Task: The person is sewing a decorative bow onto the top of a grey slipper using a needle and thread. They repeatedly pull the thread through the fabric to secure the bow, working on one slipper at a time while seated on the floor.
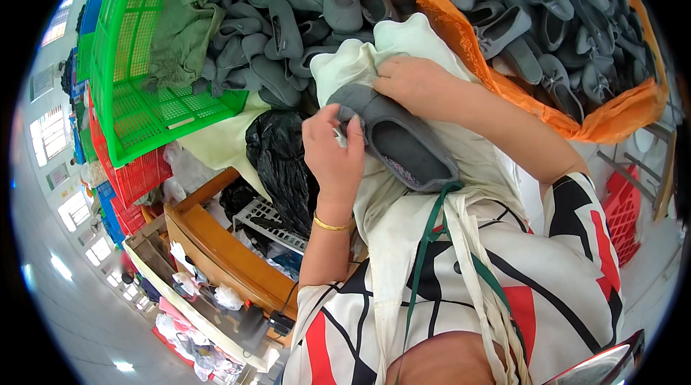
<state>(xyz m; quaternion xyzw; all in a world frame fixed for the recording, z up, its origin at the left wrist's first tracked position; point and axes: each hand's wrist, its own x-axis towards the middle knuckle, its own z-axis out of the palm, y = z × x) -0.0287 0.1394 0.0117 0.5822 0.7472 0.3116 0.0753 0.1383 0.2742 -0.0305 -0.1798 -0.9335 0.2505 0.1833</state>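
Note:
A grey fabric slip-on shoe (374, 113) lies across my lap on a pale apron (475, 147). Its opening faces up toward me and shows a patterned insole. My left hand (332, 151), with a gold bangle at the wrist, has thumb and fingers curled together on the shoe's left side near the toe. From the right, my right hand (414, 86) bends over the shoe's far edge, its fingers closed there. The fingertips of that hand are partly hidden, and any small piece pinched between them cannot be made out.
Many grey shoes (281, 25) are heaped ahead of me. An orange sack (604, 122) at the right holds more, some with bows. At the left stand a green plastic crate (122, 118), red crates (137, 183), a black plastic bag (277, 147) and a wooden drawer (230, 241).

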